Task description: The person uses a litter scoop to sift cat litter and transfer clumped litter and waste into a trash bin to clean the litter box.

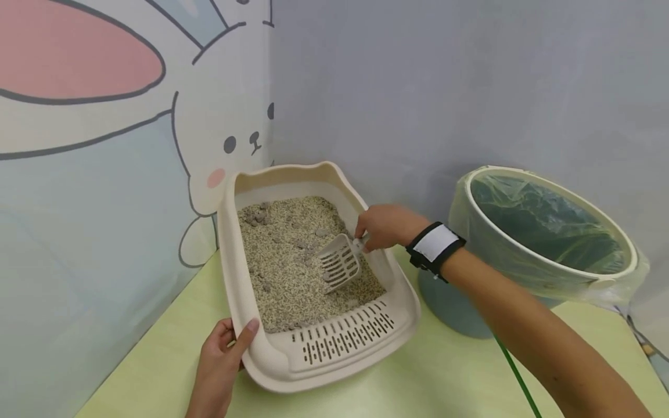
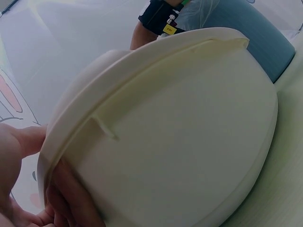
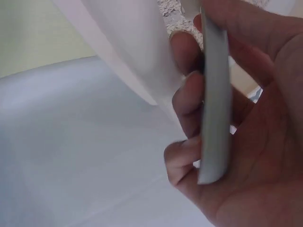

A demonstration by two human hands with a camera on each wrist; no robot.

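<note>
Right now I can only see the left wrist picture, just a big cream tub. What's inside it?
Observer: The tub is a litter tray filled with litter, with some grey clumps near the back.
Operator: What is the other hand doing?
Observer: The right hand grips the handle of a white slotted scoop, whose head sits down in the litter.
Operator: Is there somewhere to dump stuff?
Observer: A round bin lined with a clear bag stands to the right of the tray.
Operator: And my hand?
Observer: The left hand grips the tray's near left corner, thumb over the rim.
</note>
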